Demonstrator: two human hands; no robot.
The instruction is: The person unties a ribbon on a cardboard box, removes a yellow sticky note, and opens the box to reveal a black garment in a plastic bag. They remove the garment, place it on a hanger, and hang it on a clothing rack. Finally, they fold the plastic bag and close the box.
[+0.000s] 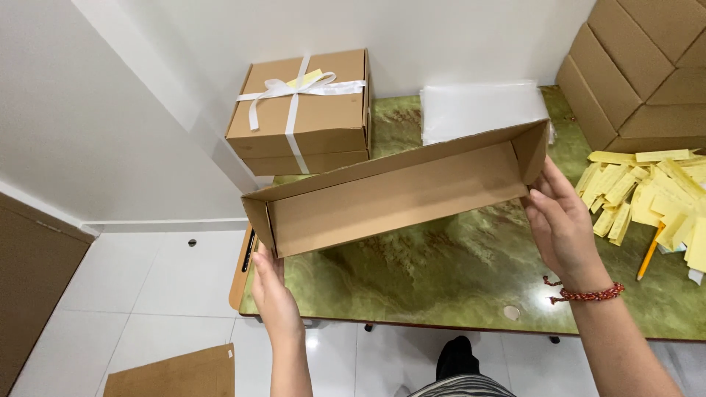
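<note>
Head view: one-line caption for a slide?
Both hands hold an open brown cardboard box tray above a green marble table.

One open cardboard tray [397, 191], one ribboned box [300, 110], one pencil [648, 257], two hands [273, 287]

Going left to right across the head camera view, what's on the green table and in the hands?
Left hand → ribboned cardboard box → open cardboard tray held by both hands → stack of clear plastic sheets → right hand → yellow paper strips.
</note>
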